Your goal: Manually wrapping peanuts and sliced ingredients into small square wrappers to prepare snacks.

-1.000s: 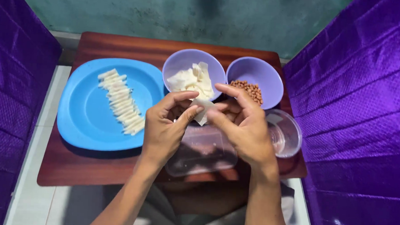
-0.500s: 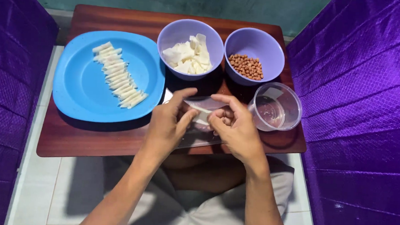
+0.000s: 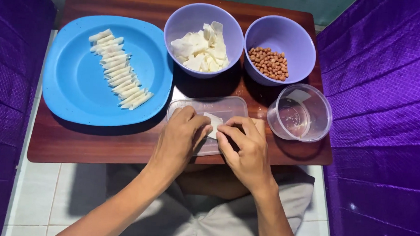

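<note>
Four containers stand on the brown tabletop [image 3: 76,145], with a flat clear lid [image 3: 206,106] near its front edge. Farthest left, a blue plate [image 3: 69,88] carries a slanting row of small white rolls [image 3: 117,76], packed side by side. Next comes a purple bowl [image 3: 176,27] heaped with loose white wrappers [image 3: 201,51]. Just right of it, a second purple bowl [image 3: 294,36] holds peanuts [image 3: 270,64] gathered toward its near wall. Farthest right, a clear tub [image 3: 308,131] sits near the table's corner; whether it holds any liquid cannot be told.

Over the lid, both hands meet on one white wrapper [image 3: 214,123]. It lies on the lid between the two hands, at their fingertips. The left hand [image 3: 178,140] rests on the lid with its fingers curled, pinching the wrapper's left edge. The right hand [image 3: 246,150] presses in from the right, fingers bent on the wrapper's near right edge, so that much of the piece is covered and only its upper part shows. Purple cloth [image 3: 384,116] hangs on both sides of the table.
</note>
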